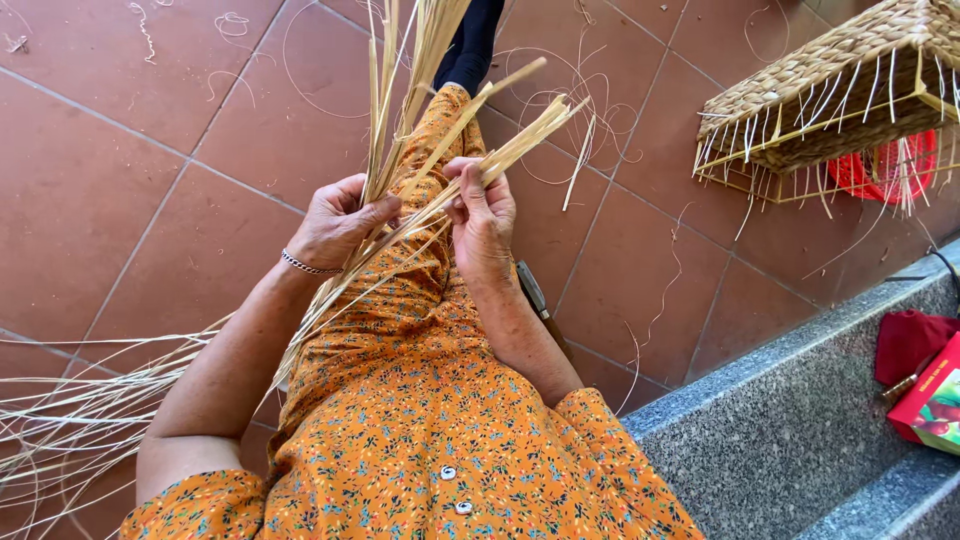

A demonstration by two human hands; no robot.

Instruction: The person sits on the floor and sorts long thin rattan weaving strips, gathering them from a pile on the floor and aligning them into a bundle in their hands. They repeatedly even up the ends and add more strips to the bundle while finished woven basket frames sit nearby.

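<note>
Head cam: left hand point(335, 222) & right hand point(483, 215) both pinched shut on the straw strands point(425, 205) over the lap, likely light, springy, splinter-prone, so best gripped mid-bundle near the crossing.

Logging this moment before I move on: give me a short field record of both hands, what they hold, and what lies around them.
left hand: shut on the straw bundle, bracelet at wrist
right hand: pinching splayed straw strands
loose straw: trails over the tiled floor, lower left
woven basket: upper right, unfinished, strands sticking out
red box: on the stone step
</note>
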